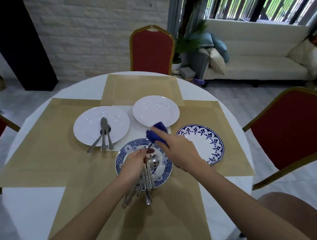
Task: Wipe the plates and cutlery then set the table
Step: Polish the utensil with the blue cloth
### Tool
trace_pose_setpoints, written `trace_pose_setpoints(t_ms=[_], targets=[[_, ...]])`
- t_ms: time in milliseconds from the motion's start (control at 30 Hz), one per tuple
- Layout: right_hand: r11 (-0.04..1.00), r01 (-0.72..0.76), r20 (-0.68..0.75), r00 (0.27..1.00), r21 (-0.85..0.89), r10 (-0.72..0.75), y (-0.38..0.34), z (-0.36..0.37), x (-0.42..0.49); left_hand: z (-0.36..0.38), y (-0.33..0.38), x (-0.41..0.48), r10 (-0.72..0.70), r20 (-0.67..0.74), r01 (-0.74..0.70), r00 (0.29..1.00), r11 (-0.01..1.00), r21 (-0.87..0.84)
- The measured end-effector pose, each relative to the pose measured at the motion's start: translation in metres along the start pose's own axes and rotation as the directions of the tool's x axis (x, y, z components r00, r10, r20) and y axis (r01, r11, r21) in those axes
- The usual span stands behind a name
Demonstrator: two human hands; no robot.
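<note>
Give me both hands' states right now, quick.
Left hand: closed, pinching a piece of cutlery.
Right hand: closed, gripping the blue cloth around that piece's end.

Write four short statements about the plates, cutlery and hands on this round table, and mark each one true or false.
1. The right hand grips a dark blue cloth. True.
2. The larger plain white round plate is bare. False: silver cutlery pieces lie on it.
3. The left hand holds a thin metal utensil whose far end meets the cloth. True.
4. The blue-rimmed floral plate on the right carries spoons. False: it holds nothing; the metal spoons lie on the blue geometric-patterned plate under the hands.
</note>
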State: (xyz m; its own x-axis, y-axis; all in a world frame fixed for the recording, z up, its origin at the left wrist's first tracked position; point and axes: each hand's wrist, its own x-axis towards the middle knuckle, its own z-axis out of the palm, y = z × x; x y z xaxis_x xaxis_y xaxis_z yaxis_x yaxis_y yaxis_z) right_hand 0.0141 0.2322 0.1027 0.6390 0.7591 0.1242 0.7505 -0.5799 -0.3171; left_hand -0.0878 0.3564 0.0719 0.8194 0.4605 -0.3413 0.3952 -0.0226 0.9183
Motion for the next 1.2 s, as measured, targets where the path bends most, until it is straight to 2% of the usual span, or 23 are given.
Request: trace_pose_setpoints(t_ms=[67,133,200,267,333,367,433,500,533,600,633,700,767,833,867,967,1033,1067,1100,1133,1167,1200], targets=[[0.994,0.013,0.031,0.999,-0.113,-0.01,-0.001,0.004,-0.002,0.001,0.0,-0.004,0.056,-0.019,-0.054,0.998,0.996,0.074],[0.994,-0.071,-0.02,0.997,-0.088,0.069,0.007,0.004,0.0,0.002,-0.006,-0.007,0.118,-0.061,-0.102,0.991,0.969,0.225],[0.974,-0.218,-0.109,0.968,0.067,0.224,0.019,0.001,0.005,0.002,-0.008,-0.012,0.146,-0.097,-0.105,0.985,0.936,0.336],[0.889,-0.339,-0.16,0.903,0.309,0.4,0.03,-0.004,0.01,0.001,-0.003,-0.017,0.162,-0.125,-0.097,0.979,0.906,0.413],[0.8,-0.374,-0.19,0.842,0.469,0.505,0.037,-0.013,0.013,-0.002,0.006,-0.019,0.242,-0.166,-0.132,0.956,0.86,0.493],[0.805,-0.357,-0.216,0.839,0.474,0.499,0.037,-0.018,0.012,-0.004,0.01,-0.019,0.282,-0.179,-0.149,0.943,0.836,0.528],[0.898,-0.249,-0.256,0.9,0.364,0.354,0.03,-0.026,0.008,-0.006,0.011,-0.013,0.329,-0.169,-0.172,0.929,0.789,0.59],[0.991,-0.089,-0.176,0.979,0.101,0.106,0.014,-0.025,0.001,-0.005,0.012,-0.01,0.379,-0.143,-0.215,0.915,0.753,0.622],[0.999,-0.024,-0.099,0.995,-0.032,0.021,0.006,-0.021,-0.003,-0.003,0.013,-0.011,0.402,-0.136,-0.231,0.906,0.737,0.635],[0.99,-0.024,-0.06,0.998,-0.141,0.016,0.004,-0.014,-0.005,0.0,0.014,-0.013,0.438,-0.135,-0.247,0.889,0.706,0.664],[0.99,-0.077,-0.103,0.993,-0.114,0.066,0.008,-0.013,-0.003,0.001,0.014,-0.013,0.451,-0.132,-0.254,0.883,0.694,0.673],[0.967,-0.252,-0.168,0.953,0.03,0.254,0.018,-0.019,0.002,-0.003,0.013,-0.015,0.456,-0.127,-0.263,0.881,0.693,0.671],[0.877,-0.382,-0.118,0.895,0.292,0.429,0.025,-0.034,0.007,-0.007,0.011,-0.013,0.46,-0.097,-0.279,0.882,0.678,0.68],[0.705,-0.389,0.005,0.877,0.593,0.48,0.026,-0.048,0.008,-0.01,0.013,-0.009,0.469,-0.058,-0.299,0.881,0.65,0.698],[0.637,-0.38,0.076,0.89,0.671,0.45,0.023,-0.053,0.007,-0.011,0.015,-0.008,0.478,-0.032,-0.325,0.878,0.643,0.693],[0.53,-0.396,0.211,0.902,0.75,0.377,0.021,-0.053,0.005,-0.015,0.021,-0.003,0.528,0.065,-0.419,0.847,0.587,0.692],[0.372,-0.412,0.234,0.867,0.831,0.439,0.018,-0.049,0.004,-0.02,0.023,0.0,0.584,-0.017,-0.393,0.812,0.568,0.723],[0.267,-0.41,0.248,0.84,0.872,0.482,0.016,-0.046,0.003,-0.02,0.023,0.002,0.597,-0.133,-0.327,0.791,0.596,0.733],[0.163,-0.398,0.263,0.812,0.903,0.521,0.016,-0.041,0.002,-0.019,0.023,0.002,0.566,-0.273,-0.238,0.778,0.668,0.705],[0.063,-0.381,0.284,0.779,0.922,0.559,0.013,-0.037,0.001,-0.016,0.026,0.0,0.47,-0.395,-0.157,0.789,0.776,0.61],[-0.003,-0.363,0.295,0.752,0.932,0.589,0.011,-0.032,0.001,-0.012,0.029,-0.002,0.323,-0.458,-0.097,0.828,0.887,0.451],[-0.052,-0.346,0.304,0.733,0.937,0.608,0.009,-0.026,0.001,-0.005,0.033,-0.005,0.168,-0.437,-0.052,0.884,0.963,0.265]])
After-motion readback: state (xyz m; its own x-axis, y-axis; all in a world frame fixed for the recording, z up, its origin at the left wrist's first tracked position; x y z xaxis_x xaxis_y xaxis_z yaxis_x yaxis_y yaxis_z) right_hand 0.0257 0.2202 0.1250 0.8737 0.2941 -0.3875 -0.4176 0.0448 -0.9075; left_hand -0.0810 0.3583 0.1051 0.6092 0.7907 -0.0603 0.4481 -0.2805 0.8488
